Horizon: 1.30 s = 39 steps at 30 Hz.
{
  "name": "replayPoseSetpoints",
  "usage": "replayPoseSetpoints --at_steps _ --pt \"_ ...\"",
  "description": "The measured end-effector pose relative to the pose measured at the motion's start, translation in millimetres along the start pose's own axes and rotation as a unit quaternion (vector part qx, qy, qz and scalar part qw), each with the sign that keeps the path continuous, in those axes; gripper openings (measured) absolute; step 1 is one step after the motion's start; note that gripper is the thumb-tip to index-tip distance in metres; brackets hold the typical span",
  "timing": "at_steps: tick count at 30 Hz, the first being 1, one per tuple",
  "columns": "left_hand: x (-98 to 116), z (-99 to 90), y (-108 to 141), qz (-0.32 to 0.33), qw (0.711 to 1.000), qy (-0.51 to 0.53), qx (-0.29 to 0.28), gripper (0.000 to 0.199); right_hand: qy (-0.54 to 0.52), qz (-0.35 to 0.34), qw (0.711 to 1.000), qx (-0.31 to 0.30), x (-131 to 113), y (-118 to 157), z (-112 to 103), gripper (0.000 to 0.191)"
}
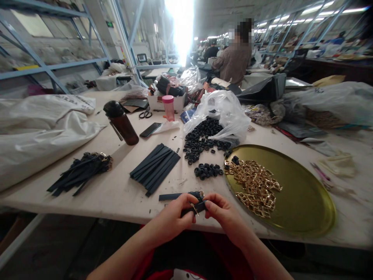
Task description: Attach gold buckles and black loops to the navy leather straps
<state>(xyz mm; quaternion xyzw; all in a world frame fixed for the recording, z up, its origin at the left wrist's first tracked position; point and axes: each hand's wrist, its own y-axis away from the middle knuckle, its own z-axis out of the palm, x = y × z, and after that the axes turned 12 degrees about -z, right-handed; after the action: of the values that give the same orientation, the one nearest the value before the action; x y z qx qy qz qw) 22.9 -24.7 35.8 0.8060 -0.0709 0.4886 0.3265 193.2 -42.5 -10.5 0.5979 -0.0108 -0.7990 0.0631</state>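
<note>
At the table's front edge my left hand (180, 213) pinches a dark strap (189, 210) with a gold buckle (195, 209) on it. My right hand (219, 210) has its fingertips closed at the strap's right end; any small piece between them is hidden. Just behind my hands lies another dark strap (169, 196) with a gold buckle at its right end. A stack of dark strips (155, 167) is to the left, and small black loops (208, 171) lie behind. Gold buckles (258, 186) are heaped on a round golden tray (305, 194) to the right.
Finished-looking straps with buckles (83, 171) lie at left. Behind are a brown bottle (124, 126), a phone (150, 130), scissors (145, 113), a pink-lidded cup (168, 108) and a plastic bag (230, 116) spilling black loops. A person (236, 58) stands farther back.
</note>
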Motion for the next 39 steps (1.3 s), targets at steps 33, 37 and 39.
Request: replayPoseSetpoints --at_steps 33,37,39 --pt "-15.2 4.8 4.8 -0.075 0.989 0.105 -0.079 0.036 0.266 -0.116 0.956 0.051 27.5 21.1 4.0 0.017" --pt "-22.9 11.1 0.1 -0.098 0.977 0.151 -0.114 0.038 0.35 -0.152 0.92 -0.089 22.6 31.3 0.0 0.013" --pt "-28.5 16.0 -1.8 -0.103 0.966 0.188 -0.143 0.037 0.371 -0.155 0.908 -0.121 21.3 36.2 -0.6 0.014"
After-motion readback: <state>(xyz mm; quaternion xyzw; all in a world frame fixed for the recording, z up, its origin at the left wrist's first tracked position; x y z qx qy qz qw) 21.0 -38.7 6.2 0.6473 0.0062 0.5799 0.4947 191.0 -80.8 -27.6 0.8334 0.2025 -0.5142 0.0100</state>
